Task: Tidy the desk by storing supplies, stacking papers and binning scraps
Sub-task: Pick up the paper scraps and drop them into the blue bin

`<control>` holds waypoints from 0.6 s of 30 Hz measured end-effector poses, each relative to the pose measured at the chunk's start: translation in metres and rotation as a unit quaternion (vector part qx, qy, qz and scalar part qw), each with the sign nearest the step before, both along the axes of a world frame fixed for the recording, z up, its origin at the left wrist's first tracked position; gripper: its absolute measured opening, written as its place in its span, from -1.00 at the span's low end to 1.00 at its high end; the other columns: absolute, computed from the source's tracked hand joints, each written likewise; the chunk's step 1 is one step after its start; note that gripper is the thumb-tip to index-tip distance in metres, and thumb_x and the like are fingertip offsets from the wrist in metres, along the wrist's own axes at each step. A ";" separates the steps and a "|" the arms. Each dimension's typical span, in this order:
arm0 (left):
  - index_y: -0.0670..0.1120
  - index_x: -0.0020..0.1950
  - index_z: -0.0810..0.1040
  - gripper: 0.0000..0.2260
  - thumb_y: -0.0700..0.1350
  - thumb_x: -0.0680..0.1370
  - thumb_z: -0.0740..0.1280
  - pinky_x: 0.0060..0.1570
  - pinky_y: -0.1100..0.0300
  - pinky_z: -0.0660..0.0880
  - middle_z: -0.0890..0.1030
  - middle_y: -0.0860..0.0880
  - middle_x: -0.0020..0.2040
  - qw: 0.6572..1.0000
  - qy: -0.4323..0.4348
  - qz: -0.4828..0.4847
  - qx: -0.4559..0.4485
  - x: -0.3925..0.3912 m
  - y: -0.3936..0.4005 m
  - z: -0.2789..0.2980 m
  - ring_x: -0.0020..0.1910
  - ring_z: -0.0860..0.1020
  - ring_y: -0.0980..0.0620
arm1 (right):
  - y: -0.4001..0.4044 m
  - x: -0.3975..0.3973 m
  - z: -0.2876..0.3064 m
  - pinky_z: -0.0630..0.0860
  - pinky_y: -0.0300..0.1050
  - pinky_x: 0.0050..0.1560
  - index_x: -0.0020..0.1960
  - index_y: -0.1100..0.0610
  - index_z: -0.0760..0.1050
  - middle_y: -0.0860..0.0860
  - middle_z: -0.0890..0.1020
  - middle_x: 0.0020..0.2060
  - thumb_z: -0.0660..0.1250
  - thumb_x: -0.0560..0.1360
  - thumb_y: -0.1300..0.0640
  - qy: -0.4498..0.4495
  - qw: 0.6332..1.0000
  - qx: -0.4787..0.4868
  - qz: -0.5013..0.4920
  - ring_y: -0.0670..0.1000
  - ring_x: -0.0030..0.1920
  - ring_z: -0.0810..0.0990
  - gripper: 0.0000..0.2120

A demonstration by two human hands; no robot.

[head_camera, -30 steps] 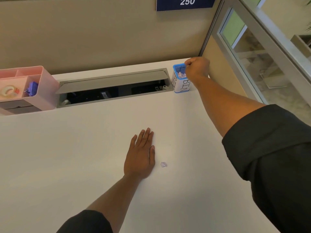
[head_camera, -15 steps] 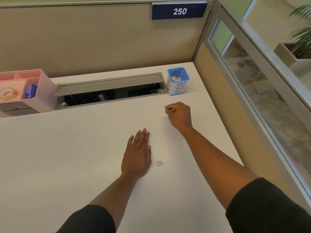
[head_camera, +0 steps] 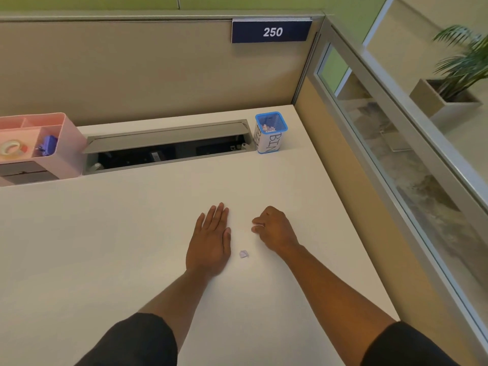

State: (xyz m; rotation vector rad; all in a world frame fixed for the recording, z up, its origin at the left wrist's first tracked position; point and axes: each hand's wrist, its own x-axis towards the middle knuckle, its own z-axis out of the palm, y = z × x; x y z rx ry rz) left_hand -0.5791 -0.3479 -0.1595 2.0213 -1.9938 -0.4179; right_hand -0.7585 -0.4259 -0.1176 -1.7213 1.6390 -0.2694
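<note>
At far left on my desk (head_camera: 79,247) I see the pink organizer (head_camera: 66,143) holding a tape roll (head_camera: 10,148) and a blue clip (head_camera: 47,146), and beside it the open cable tray (head_camera: 169,149) running along the back edge. My left hand (head_camera: 210,244) lies flat on the desk with fingers straight and together, a small paper scrap (head_camera: 243,254) just beside its thumb, between my two hands. My right hand (head_camera: 274,231) is loosely curled and holds nothing I can make out, while the blue bin (head_camera: 270,133) with scraps inside stands well behind it in the back corner.
</note>
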 end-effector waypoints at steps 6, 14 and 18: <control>-0.03 0.65 0.02 -0.51 -0.01 0.70 -0.10 0.59 0.04 -0.07 0.00 0.06 0.65 1.000 -0.002 0.000 0.001 0.000 0.000 0.001 0.62 -0.08 0.11 | 0.002 0.006 0.002 0.52 -0.16 -0.05 -0.11 0.22 0.62 0.03 0.61 -0.08 0.30 0.48 0.32 0.026 0.998 -0.029 0.039 0.02 -0.04 0.60 -0.87; -0.03 0.65 0.02 -0.50 0.01 0.70 -0.11 0.59 0.03 -0.06 0.01 0.07 0.65 1.000 -0.002 -0.001 0.002 0.000 -0.001 -0.001 0.62 -0.08 0.12 | 0.009 0.015 -0.001 0.47 -0.07 -0.08 -0.03 0.11 0.47 0.01 0.41 0.03 0.21 0.40 0.32 0.186 0.971 -0.065 0.139 0.04 0.04 0.43 -0.79; -0.03 0.65 0.02 -0.50 0.02 0.69 -0.13 0.59 0.04 -0.07 0.00 0.08 0.65 1.000 -0.010 0.000 0.002 0.001 -0.001 -0.003 0.62 -0.08 0.13 | 0.002 0.015 -0.001 0.42 -0.14 -0.14 -0.18 0.09 0.37 0.00 0.39 -0.07 0.15 0.37 0.38 0.111 0.989 -0.031 0.093 0.00 -0.08 0.41 -0.80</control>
